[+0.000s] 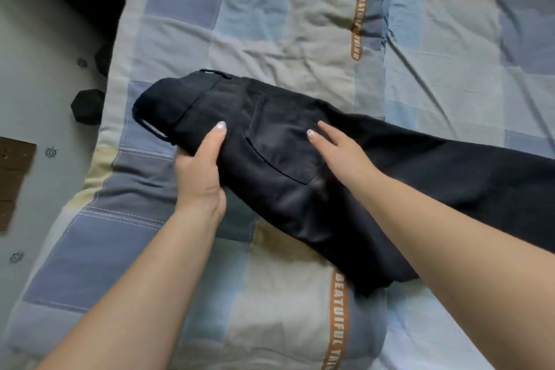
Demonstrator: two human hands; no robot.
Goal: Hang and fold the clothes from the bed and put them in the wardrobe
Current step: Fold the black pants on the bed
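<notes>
A pair of black trousers (pixel 279 141) lies across the checked quilt (pixel 270 24) of the bed, waistband at the left, legs running off the right edge of view. A back pocket faces up. My left hand (pixel 202 171) grips the near edge of the trousers below the waistband, thumb on top and fingers tucked under the cloth. My right hand (pixel 339 147) rests flat on the seat of the trousers beside the pocket, fingers straight.
The quilt is blue, grey and beige squares with orange lettered strips (pixel 339 318). The bed's left edge borders a pale floor (pixel 39 75), where dark objects (pixel 87 106) lie and a brown board (pixel 13 177) shows at the left.
</notes>
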